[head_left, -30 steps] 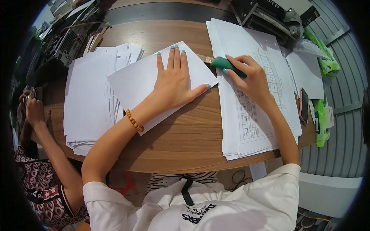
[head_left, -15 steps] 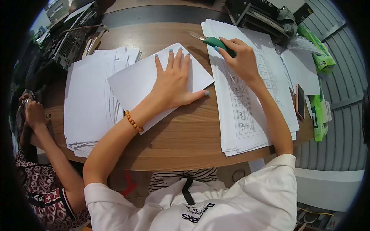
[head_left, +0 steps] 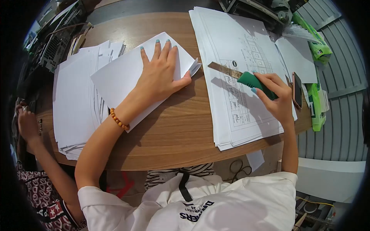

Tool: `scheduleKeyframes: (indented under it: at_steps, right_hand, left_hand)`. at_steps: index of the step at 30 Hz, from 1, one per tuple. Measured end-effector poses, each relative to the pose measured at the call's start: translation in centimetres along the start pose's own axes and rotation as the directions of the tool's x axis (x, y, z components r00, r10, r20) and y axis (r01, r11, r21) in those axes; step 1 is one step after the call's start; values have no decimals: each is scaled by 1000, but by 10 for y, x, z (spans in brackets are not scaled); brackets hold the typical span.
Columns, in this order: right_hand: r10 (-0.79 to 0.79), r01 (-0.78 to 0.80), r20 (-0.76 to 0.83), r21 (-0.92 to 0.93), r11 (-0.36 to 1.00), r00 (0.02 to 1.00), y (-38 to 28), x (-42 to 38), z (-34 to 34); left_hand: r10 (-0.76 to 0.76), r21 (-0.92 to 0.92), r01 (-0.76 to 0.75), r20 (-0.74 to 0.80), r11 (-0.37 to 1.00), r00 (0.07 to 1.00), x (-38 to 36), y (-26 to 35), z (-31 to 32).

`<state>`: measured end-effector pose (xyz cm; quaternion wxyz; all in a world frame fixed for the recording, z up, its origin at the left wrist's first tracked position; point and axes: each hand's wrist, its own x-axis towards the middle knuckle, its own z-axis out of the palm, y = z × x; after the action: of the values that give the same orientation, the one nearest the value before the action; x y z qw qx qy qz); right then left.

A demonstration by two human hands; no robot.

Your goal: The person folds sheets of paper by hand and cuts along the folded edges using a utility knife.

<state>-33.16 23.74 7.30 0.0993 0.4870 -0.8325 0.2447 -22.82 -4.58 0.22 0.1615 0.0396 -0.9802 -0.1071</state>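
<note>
My left hand (head_left: 157, 75) lies flat with spread fingers on a folded white sheet of paper (head_left: 117, 81). Its thumb is at the right corner, where the paper's layers stand slightly apart. Held in my right hand (head_left: 278, 94) is a green-handled knife (head_left: 254, 82), its broad, stained blade pointing left. The knife hovers over a stack of printed drawings (head_left: 219, 115), and the blade casts a shadow there. Whether the blade is sharp along its edge cannot be made out.
A pile of white papers (head_left: 73, 96) lies at the left, partly under the folded sheet. At the right are a phone (head_left: 297, 91) and green packets (head_left: 318, 50). Dark machines stand at the back corners. Another person's hand (head_left: 29, 123) is at the far left.
My right hand with the knife has moved down and to the right, away from the folded sheet. The sheet's right corner now shows parted layers beside my left thumb.
</note>
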Motion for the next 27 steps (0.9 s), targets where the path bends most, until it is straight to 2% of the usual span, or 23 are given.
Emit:
scheduleKeyframes:
  at_steps: [5, 7, 8, 10, 11, 13, 20, 25, 27]
  right_hand:
    - [-60, 59, 28, 22, 998, 998, -16, 0, 2]
    - [-88, 87, 31, 24, 996, 996, -20, 3, 4]
    - [-88, 88, 30, 23, 996, 996, -20, 4, 5]
    - [-104, 104, 57, -1, 995, 993, -20, 7, 8]
    - [-106, 106, 57, 0, 994, 993, -20, 8, 10]
    - [-102, 105, 67, -42, 994, 993, -20, 10, 14]
    - [-71, 74, 35, -91, 993, 997, -21, 10, 28]
    - [-47, 47, 3, -69, 997, 999, -17, 5, 33]
    - [-40, 40, -1, -76, 996, 999, -13, 3, 33]
  left_hand:
    - [11, 11, -11, -3, 1000, 1000, -1, -2, 4]
    - [93, 11, -92, -138, 996, 986, 0, -4, 8]
    - [93, 12, -92, -139, 996, 986, 0, -5, 10]
    - [5, 9, -5, 22, 1000, 1000, 0, -1, 1]
    - [3, 11, -4, 21, 1000, 1000, 0, -2, 4]
    - [92, -2, -93, -130, 996, 987, 0, -5, 9]
    - [42, 18, -40, -127, 999, 991, -1, -7, 17]
    - [78, 147, -61, -110, 987, 991, -1, -7, 17]
    - [83, 143, -67, -111, 988, 990, -1, -6, 17]
